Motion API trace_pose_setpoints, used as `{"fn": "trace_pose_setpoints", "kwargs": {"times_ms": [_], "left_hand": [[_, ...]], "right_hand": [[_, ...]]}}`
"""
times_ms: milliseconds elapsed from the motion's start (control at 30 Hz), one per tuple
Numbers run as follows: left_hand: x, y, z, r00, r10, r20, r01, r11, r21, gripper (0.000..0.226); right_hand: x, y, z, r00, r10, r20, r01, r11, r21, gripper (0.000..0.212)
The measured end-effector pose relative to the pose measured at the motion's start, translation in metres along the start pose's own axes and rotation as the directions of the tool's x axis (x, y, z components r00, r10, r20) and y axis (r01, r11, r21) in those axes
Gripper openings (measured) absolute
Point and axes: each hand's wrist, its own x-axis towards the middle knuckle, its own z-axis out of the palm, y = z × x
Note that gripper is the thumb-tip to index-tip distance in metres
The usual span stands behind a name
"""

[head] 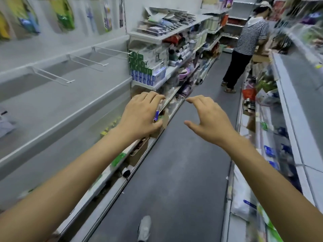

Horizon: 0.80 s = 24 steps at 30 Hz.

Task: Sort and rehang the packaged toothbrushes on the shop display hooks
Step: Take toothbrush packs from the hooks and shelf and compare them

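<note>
My left hand (141, 114) and my right hand (208, 117) reach out side by side over the aisle, fingers spread and loosely curved, holding nothing. A small blue label shows just past my left palm, on the shelf edge behind it. On the white back panel at left, three bare wire hooks (87, 61) stick out in a row. Above them hang blurred toothbrush packages (64, 14), some with yellow and green cards, some clear. Neither hand touches a hook or a package.
Stocked shelves (157, 67) run along the left beyond the panel. A person in a striped shirt (251, 35) stands further down the grey aisle floor (174, 172). A long counter with goods (272, 137) lines the right side. My shoe (145, 227) is below.
</note>
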Motion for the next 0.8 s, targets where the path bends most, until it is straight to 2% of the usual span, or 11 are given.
{"fn": "trace_pose_setpoints", "kwargs": {"times_ms": [400,800], "left_hand": [[0.141,-0.112,0.082,0.998,0.017,0.062,-0.019,0.999,0.029,0.064],[0.257,-0.142,0.160,0.997,-0.035,0.065,0.031,0.998,0.056,0.061]], "right_hand": [[0.165,0.060,0.071,0.999,0.039,0.033,-0.040,0.999,0.034,0.064],[0.283,0.167,0.123,0.999,-0.004,0.052,0.000,0.997,0.074,0.065]]}}
